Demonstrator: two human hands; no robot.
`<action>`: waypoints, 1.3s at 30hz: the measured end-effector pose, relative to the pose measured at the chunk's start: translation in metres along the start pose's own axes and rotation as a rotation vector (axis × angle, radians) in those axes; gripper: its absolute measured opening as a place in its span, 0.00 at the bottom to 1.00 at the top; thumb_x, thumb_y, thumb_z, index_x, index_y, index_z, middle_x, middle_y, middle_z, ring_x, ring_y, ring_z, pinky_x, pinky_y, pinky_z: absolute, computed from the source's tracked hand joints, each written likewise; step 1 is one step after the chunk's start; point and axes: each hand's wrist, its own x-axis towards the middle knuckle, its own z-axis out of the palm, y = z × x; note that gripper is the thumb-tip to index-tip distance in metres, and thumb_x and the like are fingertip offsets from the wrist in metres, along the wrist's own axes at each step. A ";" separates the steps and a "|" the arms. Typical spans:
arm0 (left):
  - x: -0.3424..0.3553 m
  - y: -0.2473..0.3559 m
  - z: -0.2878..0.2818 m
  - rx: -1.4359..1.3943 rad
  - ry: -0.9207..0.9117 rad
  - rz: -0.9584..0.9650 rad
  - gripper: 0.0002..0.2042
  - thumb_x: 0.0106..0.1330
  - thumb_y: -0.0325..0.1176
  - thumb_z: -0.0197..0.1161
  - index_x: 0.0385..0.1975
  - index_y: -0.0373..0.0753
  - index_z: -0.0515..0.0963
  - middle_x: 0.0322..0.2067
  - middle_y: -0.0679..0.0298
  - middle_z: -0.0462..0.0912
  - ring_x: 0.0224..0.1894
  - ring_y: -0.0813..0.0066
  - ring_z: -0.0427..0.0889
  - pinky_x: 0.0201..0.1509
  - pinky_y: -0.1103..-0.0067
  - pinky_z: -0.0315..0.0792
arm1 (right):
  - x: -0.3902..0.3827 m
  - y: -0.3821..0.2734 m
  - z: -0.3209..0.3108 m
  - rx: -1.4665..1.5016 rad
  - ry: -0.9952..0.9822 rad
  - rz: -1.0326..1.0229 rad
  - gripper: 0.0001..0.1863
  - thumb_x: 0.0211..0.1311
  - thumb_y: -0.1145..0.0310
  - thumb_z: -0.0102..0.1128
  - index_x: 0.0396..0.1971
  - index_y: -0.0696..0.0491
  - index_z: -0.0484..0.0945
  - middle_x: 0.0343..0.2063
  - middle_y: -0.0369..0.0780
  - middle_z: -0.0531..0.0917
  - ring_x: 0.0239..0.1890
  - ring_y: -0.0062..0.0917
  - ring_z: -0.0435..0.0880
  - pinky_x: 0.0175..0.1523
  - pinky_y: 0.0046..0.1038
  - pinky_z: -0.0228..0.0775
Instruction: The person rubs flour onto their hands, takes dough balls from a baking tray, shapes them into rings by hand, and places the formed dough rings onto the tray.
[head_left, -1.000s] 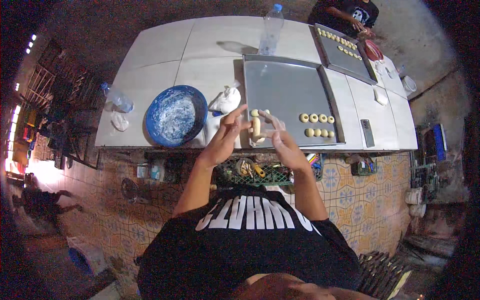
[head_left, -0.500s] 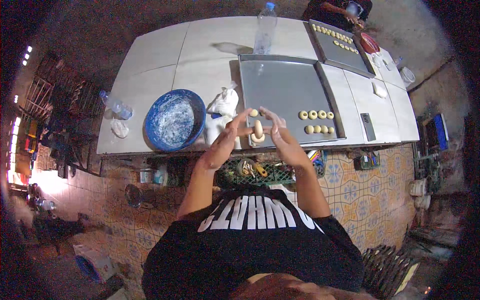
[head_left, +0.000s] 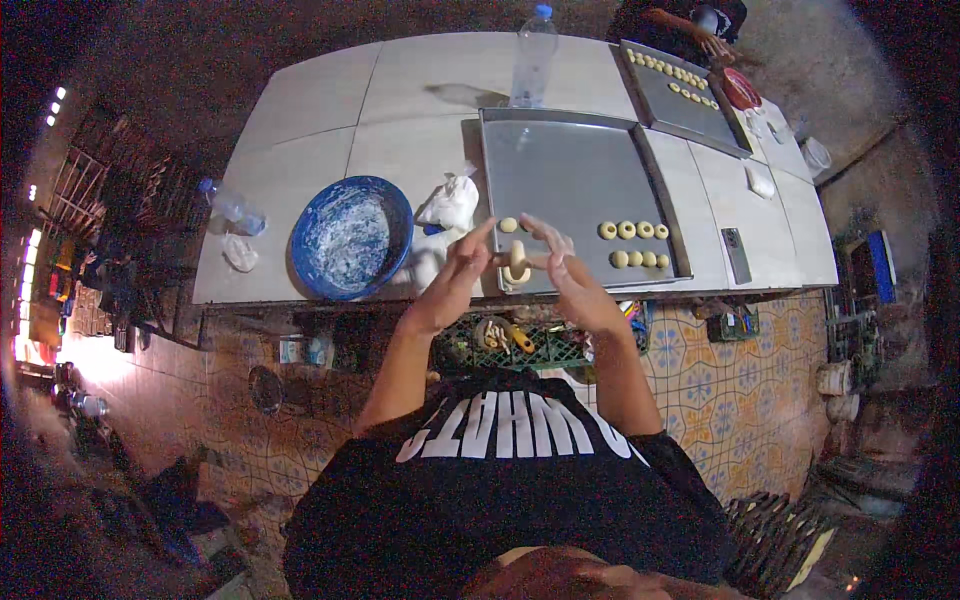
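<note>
A pale dough ring (head_left: 517, 262) hangs between my hands over the near left corner of a large metal tray (head_left: 570, 165). My left hand (head_left: 452, 285) and my right hand (head_left: 578, 285) face each other, each with a finger reaching into the ring from its side. Their other fingers are raised and spread. More pale dough shows just below the ring, partly hidden by it. Beyond my fingertips, a dough ball (head_left: 508, 225) lies on the tray. Toward the tray's right side sit a row of dough rings (head_left: 627, 230) and a row of dough balls (head_left: 635, 260).
Left of the tray are a floury blue basin (head_left: 392, 215) and a white bag (head_left: 452, 203). A plastic bottle (head_left: 535, 65) stands behind it; a phone (head_left: 735, 255) lies to the right. At the far right, another person's hand (head_left: 713, 45) is near a second tray (head_left: 665, 110).
The dough ring has turned slightly and dropped a little between my fingers. My hands stay in nearly the same place. The other person's hand has shifted slightly.
</note>
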 end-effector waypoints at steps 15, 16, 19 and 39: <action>0.001 -0.006 -0.001 -0.081 -0.119 0.138 0.47 0.75 0.74 0.22 0.80 0.43 0.59 0.74 0.55 0.70 0.66 0.59 0.78 0.78 0.56 0.56 | -0.003 -0.003 -0.017 0.058 -0.244 0.153 0.35 0.85 0.42 0.36 0.64 0.58 0.79 0.52 0.44 0.86 0.54 0.31 0.83 0.63 0.37 0.73; 0.002 -0.006 -0.002 -0.139 -0.110 0.157 0.47 0.75 0.74 0.22 0.80 0.43 0.59 0.73 0.55 0.70 0.66 0.60 0.78 0.78 0.56 0.57 | -0.003 -0.002 -0.016 -0.015 -0.266 0.193 0.34 0.85 0.42 0.37 0.63 0.57 0.79 0.49 0.43 0.86 0.52 0.30 0.83 0.61 0.37 0.74; 0.001 -0.006 -0.004 -0.066 -0.031 0.145 0.47 0.76 0.74 0.23 0.80 0.42 0.59 0.75 0.57 0.67 0.67 0.61 0.77 0.76 0.55 0.59 | -0.002 -0.002 -0.016 0.269 -0.467 0.035 0.37 0.83 0.38 0.39 0.67 0.56 0.76 0.48 0.41 0.85 0.46 0.27 0.82 0.58 0.35 0.75; -0.002 -0.003 -0.008 -0.104 -0.029 0.137 0.49 0.74 0.75 0.22 0.80 0.41 0.59 0.75 0.58 0.68 0.70 0.60 0.75 0.80 0.59 0.52 | 0.005 -0.008 -0.013 0.087 -0.355 0.011 0.39 0.83 0.38 0.36 0.68 0.58 0.74 0.31 0.37 0.82 0.30 0.20 0.79 0.39 0.27 0.75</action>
